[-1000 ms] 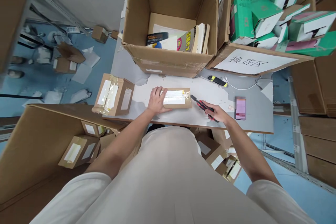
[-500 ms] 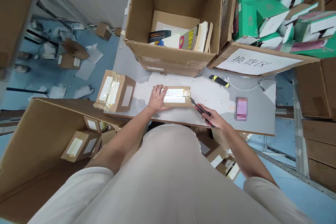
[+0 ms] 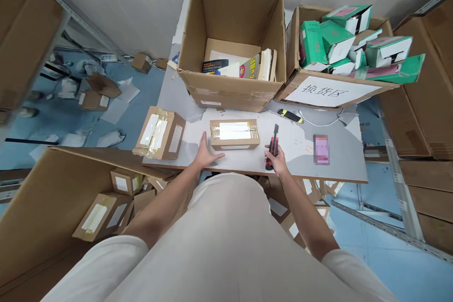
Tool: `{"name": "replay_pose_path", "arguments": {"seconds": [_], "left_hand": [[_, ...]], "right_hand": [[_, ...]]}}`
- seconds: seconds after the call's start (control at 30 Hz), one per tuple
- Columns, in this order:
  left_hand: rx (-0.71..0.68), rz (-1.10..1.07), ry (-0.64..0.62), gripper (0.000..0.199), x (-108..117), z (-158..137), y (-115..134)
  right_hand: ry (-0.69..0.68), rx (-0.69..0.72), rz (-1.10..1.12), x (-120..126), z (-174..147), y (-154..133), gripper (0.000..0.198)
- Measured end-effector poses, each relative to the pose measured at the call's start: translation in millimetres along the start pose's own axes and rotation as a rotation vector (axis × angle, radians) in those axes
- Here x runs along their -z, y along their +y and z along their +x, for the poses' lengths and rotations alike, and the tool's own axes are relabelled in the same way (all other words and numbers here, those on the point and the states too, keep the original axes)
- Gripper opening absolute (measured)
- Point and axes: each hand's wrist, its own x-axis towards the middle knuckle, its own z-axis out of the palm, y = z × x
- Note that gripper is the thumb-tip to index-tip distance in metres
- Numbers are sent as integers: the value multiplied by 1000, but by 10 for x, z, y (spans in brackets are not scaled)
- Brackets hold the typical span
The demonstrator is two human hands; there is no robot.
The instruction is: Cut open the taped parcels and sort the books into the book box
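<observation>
A small taped cardboard box (image 3: 234,143) with a white label on top lies on the table in front of me. Just left of it, my left hand (image 3: 206,153) is spread, thumb pointing toward the box's lower corner, holding nothing. To the right of the box, my right hand (image 3: 276,157) grips a black and red utility knife (image 3: 272,147). The knife points away from me and is clear of the box. Another taped cardboard box (image 3: 161,133) sits at the table's left end.
At the back stands a large open carton (image 3: 231,89) with books inside. Beside it, a second carton (image 3: 288,75) holds several green boxes. A yellow-black cutter (image 3: 290,115) and a blurred pink rectangular item (image 3: 321,149) lie on the table (image 3: 297,170). Lower left, a big carton (image 3: 31,193) contains parcels.
My left hand has let go of the small box and opened beside it. My right hand has drawn the knife away from the box's right end and turned it to point forward.
</observation>
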Motion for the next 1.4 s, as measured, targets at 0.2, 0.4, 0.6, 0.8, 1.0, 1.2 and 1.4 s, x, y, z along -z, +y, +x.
{"name": "replay_pose_path", "arguments": {"seconds": [0.2,0.4,0.6,0.8,1.0,1.2,1.4], "left_hand": [[112,-221,21,55,-45,-64,16],[209,82,-44,51,12,141,156],[212,31,-125,47,-61,173,19],[109,-90,-269,83,88,-228,-308],[123,-91,-257,63,-27,-400,-369],[-36,81,-151,41,268,-440,132],[77,222,-82,52,327,-62,428]], "right_hand": [[29,56,-74,-383,155,-26,46],[139,70,-241,-311,241,-47,43],[205,87,-309,-347,365,45,44],[110,31,-160,-167,-79,261,54],[110,-100,-146,-273,-343,508,51],[260,76,-247,-313,-407,118,38],[303,108,-525,-308,-62,-293,36]]}}
